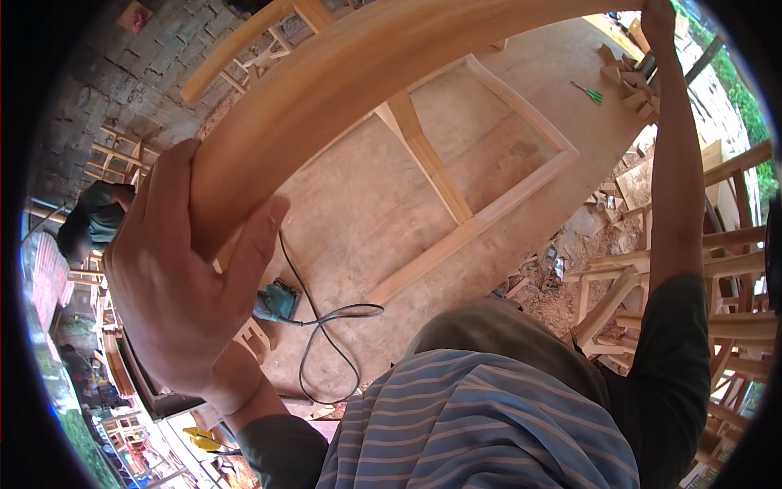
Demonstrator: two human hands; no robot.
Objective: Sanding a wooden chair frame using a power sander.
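A long, smooth wooden board [350, 73] is raised in front of me and spans most of the upper view. My left hand [179, 269] grips its near left end, thumb on one side and fingers on the other. At the board's far right end, my right hand [658, 28] is closed around it at the picture's edge, its fingers partly out of sight. Beneath the board lies a wooden frame [432, 257] with a crossbar [428, 159], partly hidden by the board. A teal corded power tool [277, 301] rests near my left wrist.
The pale work surface [350, 212] carries the tool's looped black cord [358, 310], green-handled pliers [588, 93] and several wood blocks [631, 85]. Wooden frames [619, 293] stand at the right, among shavings. Another person [94, 216] is at the far left, by a block wall [122, 73].
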